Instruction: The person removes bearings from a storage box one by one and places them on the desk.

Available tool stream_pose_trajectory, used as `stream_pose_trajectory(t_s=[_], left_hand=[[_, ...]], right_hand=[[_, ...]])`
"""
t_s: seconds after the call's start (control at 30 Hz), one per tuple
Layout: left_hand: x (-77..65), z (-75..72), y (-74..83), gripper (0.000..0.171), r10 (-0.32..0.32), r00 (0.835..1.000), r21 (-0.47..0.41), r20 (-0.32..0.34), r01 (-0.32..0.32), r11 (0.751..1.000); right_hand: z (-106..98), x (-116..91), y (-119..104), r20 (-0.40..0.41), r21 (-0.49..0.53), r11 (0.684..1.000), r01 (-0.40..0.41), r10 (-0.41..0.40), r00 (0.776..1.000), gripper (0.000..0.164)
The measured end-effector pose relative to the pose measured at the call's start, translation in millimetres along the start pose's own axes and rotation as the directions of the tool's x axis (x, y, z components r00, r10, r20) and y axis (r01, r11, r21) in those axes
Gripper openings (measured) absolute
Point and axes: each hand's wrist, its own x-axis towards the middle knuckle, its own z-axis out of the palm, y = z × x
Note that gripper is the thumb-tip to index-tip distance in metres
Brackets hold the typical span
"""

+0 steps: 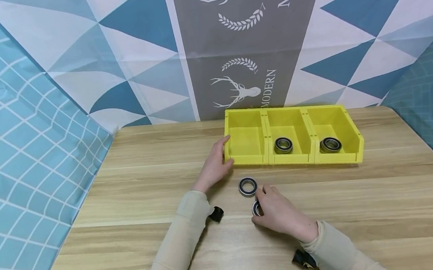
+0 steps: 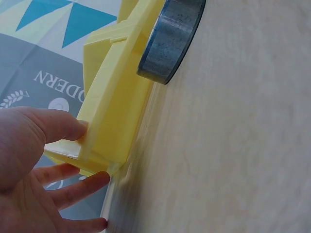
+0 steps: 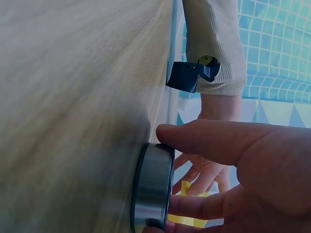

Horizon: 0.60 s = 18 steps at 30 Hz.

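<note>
My right hand (image 1: 283, 213) is low over the table, its thumb and fingers at opposite sides of a ball bearing (image 1: 256, 208). In the right wrist view this bearing (image 3: 154, 187) shows its smooth metal outer ring, with the thumb at one end and fingertips at the other. A second bearing (image 1: 248, 186) with a black seal lies flat just beyond it. My left hand (image 1: 214, 165) holds the left end of a yellow three-part bin (image 1: 248, 159), thumb on the front corner and a finger along the side wall. In the left wrist view, the other left fingers (image 2: 80, 191) are spread below the bin's edge.
Bearings sit in the bin's middle compartment (image 1: 283, 145) and right compartment (image 1: 330, 145); the left compartment (image 1: 246, 136) shows a bare floor. The bin stands at the back of the wooden table (image 1: 157, 171), in front of a patterned cloth (image 1: 239, 41). Black wrist cameras (image 1: 217, 214) hang beneath both sleeves.
</note>
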Motion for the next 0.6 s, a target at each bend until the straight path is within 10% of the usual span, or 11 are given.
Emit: stream_pose_trajectory(t_s=[0.6], left_hand=[[-0.2,-0.6,0.7,0.072,0.007,1.0,0.0,-0.002,-0.007,1.0]], right_hand=[[0.9,1.8,-0.5,0.006,-0.007,1.0,-0.01,0.01,1.0,0.055]])
